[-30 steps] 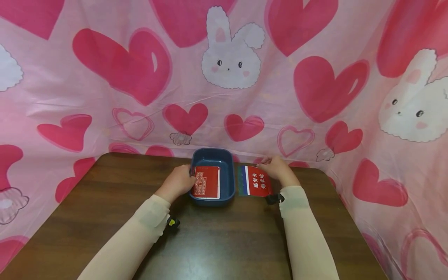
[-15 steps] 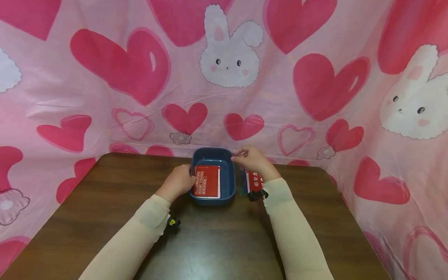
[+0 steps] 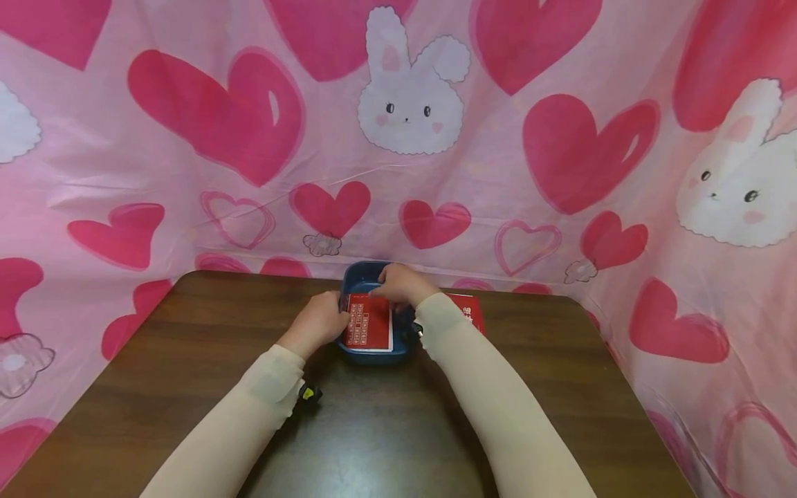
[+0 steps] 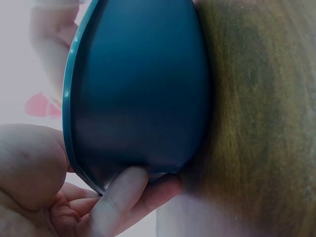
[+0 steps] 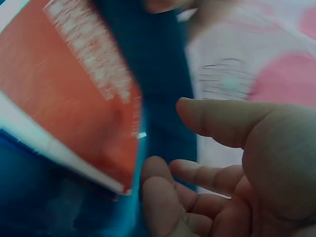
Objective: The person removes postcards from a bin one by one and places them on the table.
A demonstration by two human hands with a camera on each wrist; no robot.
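Note:
A deep blue rectangular tray (image 3: 375, 359) stands on the brown table. My left hand (image 3: 319, 322) grips its left side wall, thumb over the rim; in the left wrist view the fingers (image 4: 118, 197) lie against the outer wall (image 4: 143, 89). Inside the tray rests a red booklet (image 3: 372, 330) with white printed boxes and white page edges. My right hand (image 3: 406, 285) is over the tray at the booklet's upper right corner. The right wrist view shows its thumb (image 5: 212, 118) and fingers apart, close to the end of the booklet (image 5: 98, 118), with nothing between them.
A second red booklet (image 3: 471, 309) with white characters lies on the table (image 3: 398, 422) right of the tray, partly hidden by the right sleeve. A pink curtain (image 3: 486, 180) with hearts and rabbits hangs right behind the table's far edge.
My right hand has moved left, from the booklet on the table, across the tray's right rim to over the booklet inside. My left hand keeps its grip on the tray.

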